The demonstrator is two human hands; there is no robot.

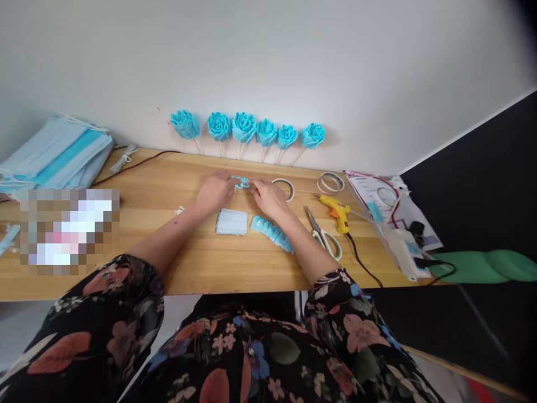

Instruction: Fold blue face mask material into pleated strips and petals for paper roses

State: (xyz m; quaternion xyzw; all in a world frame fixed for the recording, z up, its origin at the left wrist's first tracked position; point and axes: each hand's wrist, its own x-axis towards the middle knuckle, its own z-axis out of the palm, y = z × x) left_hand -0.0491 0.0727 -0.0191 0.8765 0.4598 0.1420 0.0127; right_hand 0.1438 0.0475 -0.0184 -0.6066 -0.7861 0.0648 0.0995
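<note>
Over the middle of the table, my left hand (215,193) and my right hand (271,197) come close together, with a small crumpled light-blue strip (241,182) between their fingertips. The fingers of both are closed on its two ends, though they partly cover it. Below my left hand lies a stack of pale folded mask pieces (231,222). A row of overlapping pleated blue pieces (272,233) rests beside it, partly under my right forearm. Just behind my right hand is a roll of white tape (289,189), lying flat.
Several blue flowers on sticks (244,127) lean against the wall. Scissors (321,232), a yellow glue gun (338,212) with its cord, and another tape roll (330,183) lie rightward. A power strip (405,254) sits at the right end; face masks (59,151) are piled left.
</note>
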